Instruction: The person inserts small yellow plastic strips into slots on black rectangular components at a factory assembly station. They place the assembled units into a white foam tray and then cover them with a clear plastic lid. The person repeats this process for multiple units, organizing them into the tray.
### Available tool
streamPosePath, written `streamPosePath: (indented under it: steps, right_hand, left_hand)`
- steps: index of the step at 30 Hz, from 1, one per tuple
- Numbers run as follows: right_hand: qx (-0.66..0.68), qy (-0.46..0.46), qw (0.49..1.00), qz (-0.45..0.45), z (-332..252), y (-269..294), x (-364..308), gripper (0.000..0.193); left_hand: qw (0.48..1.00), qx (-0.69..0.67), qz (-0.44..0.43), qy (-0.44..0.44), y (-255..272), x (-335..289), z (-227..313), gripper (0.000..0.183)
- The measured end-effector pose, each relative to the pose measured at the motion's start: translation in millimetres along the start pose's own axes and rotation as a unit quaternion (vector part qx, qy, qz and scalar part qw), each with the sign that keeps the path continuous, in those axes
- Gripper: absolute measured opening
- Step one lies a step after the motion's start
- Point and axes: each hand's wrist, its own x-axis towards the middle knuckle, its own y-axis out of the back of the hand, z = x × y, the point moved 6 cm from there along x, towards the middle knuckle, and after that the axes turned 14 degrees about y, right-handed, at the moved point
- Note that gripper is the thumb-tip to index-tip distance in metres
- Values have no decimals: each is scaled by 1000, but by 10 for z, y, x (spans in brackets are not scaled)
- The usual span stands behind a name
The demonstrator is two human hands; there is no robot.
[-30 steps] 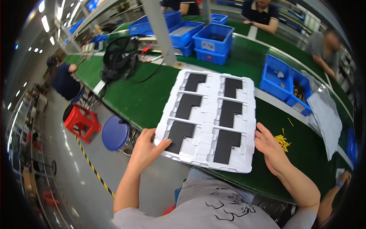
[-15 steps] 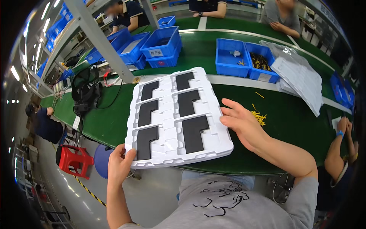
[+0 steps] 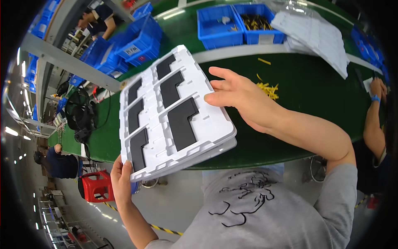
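Note:
A white moulded plastic tray point(image 3: 207, 128) with several black L-shaped flat pieces point(image 3: 182, 124) in its recesses is held tilted above the bench's front edge. Beneath it shows a second white layer, apparently another tray. My left hand point(image 3: 121, 176) grips the near left corner, thumb on top and the other fingers partly hidden. Beside the right edge is my right hand point(image 3: 244, 97), its fingers stretched and apart. Its thumb tip overlaps the tray's rim; whether it presses there I cannot tell.
On the green bench point(image 3: 306, 108) lie loose yellow strips point(image 3: 268, 90). Behind are a blue bin point(image 3: 219, 31), another bin of dark and yellow pieces point(image 3: 257, 23) and stacked white trays point(image 3: 315, 37). Stacked blue bins point(image 3: 143, 41), a metal post and a black fan-like device point(image 3: 78, 110) stand left. A co-worker's arm point(image 3: 373, 112) is at right.
The tray has turned and tilted, its right side higher, and sits further left in view. My left hand keeps its corner; my right hand has shifted with the right edge. The view has also swung.

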Motion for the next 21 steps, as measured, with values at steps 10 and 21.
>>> streamPosePath:
  steps: [10,21]
  right_hand:
    - [-50,-56,997,-29,381,124,15,84]
    - [13,-39,998,43,243,4,51,86]
  left_hand:
    - [972,214,91,-38,46,96,-260,29]
    - [990,118,68,24,42,214,-224,26]
